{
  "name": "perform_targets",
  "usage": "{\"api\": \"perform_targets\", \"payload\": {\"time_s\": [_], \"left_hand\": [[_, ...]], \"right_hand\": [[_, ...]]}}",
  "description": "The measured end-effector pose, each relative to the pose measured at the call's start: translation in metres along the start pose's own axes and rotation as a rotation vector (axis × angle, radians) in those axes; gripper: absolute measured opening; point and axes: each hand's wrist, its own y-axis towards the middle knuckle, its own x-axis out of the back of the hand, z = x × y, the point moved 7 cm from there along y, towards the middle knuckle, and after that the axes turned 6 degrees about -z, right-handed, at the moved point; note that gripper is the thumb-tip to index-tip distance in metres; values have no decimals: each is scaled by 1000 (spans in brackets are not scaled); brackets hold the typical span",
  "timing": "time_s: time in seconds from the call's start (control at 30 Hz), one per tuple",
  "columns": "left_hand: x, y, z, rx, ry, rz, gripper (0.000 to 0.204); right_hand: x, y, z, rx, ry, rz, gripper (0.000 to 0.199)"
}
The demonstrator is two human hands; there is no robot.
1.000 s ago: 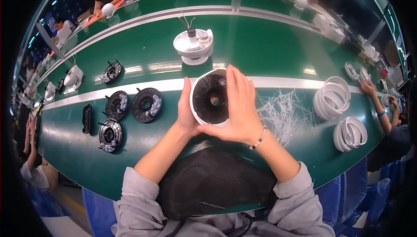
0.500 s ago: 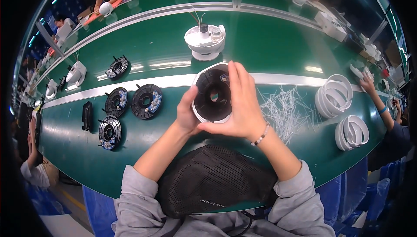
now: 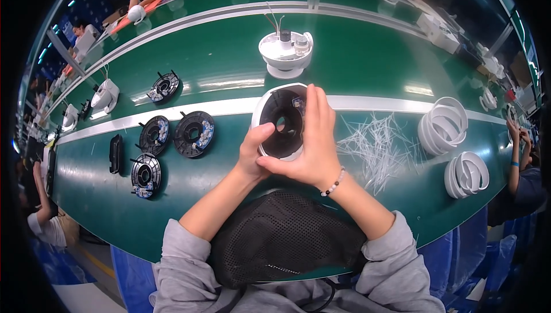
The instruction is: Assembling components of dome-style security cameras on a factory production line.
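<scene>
Both hands hold a round white housing with a black disc part fitted inside it, lifted just above the green table. My left hand grips its lower left rim, thumb pressed on the black disc. My right hand wraps the right side, fingers reaching up over the rim; a bead bracelet sits on that wrist. A pile of thin white cable ties lies just right of my right hand.
Several black disc parts lie to the left, next to a small black piece. A white assembled unit with wires stands beyond the hands. Stacks of white rings sit at the right. Other people work along both sides.
The housing has been tilted slightly and my left thumb has shifted onto the black disc; the white unit on the far belt has drifted to the right.
</scene>
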Motion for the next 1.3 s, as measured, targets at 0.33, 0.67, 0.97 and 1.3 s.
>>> {"api": "perform_targets", "payload": {"time_s": [0.33,0.67,0.97,1.3], "left_hand": [[25,-19,-38,-70,35,30,65],[54,-25,-94,-168,-178,-33,55],[59,-54,-126,-380,-240,62,54],[118,-30,-155,-116,749,-255,30]], "right_hand": [[-29,-2,35,-27,63,-40,122],[-43,17,10,-529,530,3,55],[-77,3,45,-495,947,90,53],[-102,10,27,-756,655,166,54]]}}
